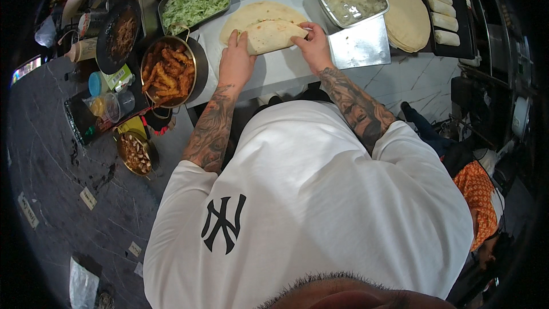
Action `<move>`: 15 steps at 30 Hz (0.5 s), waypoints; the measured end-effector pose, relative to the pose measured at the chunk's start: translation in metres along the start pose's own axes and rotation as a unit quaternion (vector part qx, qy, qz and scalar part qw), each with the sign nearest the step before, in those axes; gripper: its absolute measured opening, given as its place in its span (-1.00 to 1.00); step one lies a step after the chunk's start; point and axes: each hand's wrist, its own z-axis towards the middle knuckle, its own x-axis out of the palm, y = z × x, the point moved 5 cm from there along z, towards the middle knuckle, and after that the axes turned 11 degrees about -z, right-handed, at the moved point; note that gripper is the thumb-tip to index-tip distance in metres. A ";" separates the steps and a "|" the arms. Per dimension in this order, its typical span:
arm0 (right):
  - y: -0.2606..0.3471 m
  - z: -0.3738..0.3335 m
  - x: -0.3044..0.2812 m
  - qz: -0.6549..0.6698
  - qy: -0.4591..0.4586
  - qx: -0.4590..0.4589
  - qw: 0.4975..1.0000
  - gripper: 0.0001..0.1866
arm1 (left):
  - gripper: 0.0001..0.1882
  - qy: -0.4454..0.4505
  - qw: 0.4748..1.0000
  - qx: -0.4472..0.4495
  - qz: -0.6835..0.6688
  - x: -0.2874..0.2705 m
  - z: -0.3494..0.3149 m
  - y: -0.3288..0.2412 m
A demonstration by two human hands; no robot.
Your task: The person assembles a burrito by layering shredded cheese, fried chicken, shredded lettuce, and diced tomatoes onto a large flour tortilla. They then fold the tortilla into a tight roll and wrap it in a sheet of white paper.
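Note:
A large flour tortilla (277, 35) lies on the white work surface, its near side folded up over the middle. Its far part stays flat, and a little greenish filling peeks out along the fold. My left hand (236, 62) grips the folded edge at the left end, fingertips on top. At the right end, my right hand (314, 48) pinches the same fold between thumb and fingers. What lies inside the fold is mostly hidden.
Shredded lettuce fills a metal tray (229, 3) at the far left, beside a pan of fried strips (169, 74). To the right stand a tub of sliced onion (353, 1), a tortilla stack (406, 17) and rolled wraps (443, 22). Another person (474, 194) is at the right.

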 end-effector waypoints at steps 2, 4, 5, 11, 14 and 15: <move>-0.004 0.007 -0.003 -0.019 -0.016 -0.047 0.999 -0.38 | -0.22 0.004 1.000 -0.003 0.000 -0.001 0.000 -0.003; -0.005 0.011 -0.004 -0.018 -0.018 -0.068 0.997 -0.38 | -0.21 0.006 1.000 -0.006 -0.002 -0.001 0.000 -0.002; -0.004 0.012 -0.004 -0.008 -0.013 -0.065 0.998 -0.37 | -0.21 0.006 1.000 -0.009 -0.003 0.000 0.000 -0.001; -0.005 0.016 -0.006 0.011 0.040 -0.007 0.999 -0.45 | -0.21 0.002 1.000 -0.004 -0.004 0.000 0.000 -0.001; -0.002 0.016 -0.007 0.018 0.043 0.018 0.999 -0.49 | -0.22 -0.002 1.000 -0.003 -0.008 0.000 -0.002 0.001; 0.000 0.016 -0.007 0.018 0.044 0.024 0.999 -0.50 | -0.23 -0.009 1.000 0.002 -0.003 0.001 -0.002 0.002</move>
